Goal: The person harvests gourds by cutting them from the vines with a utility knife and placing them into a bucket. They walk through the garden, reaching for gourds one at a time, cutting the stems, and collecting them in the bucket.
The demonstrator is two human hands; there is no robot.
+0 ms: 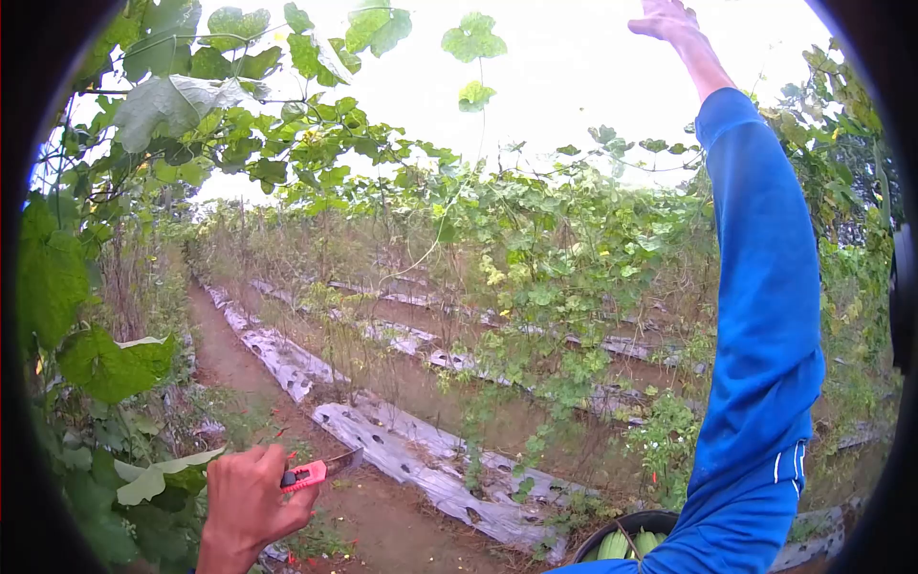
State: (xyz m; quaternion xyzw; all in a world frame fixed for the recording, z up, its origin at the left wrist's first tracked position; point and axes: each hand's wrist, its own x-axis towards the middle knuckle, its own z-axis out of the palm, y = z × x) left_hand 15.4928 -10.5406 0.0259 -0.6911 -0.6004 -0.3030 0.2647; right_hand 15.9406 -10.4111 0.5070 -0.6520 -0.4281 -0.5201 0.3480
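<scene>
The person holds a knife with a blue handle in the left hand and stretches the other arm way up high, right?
Almost. The knife in the left hand has a red handle, not a blue one, as the head view shows. The rest is right: the fingers are closed around it, and the right hand is stretched up high.

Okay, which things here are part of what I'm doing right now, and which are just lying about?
In use: left hand, shut around the red-handled knife; right hand, raised high overhead; black bucket holding green gourds.
Just about: silver mulch sheets on the beds; dirt path.
</scene>
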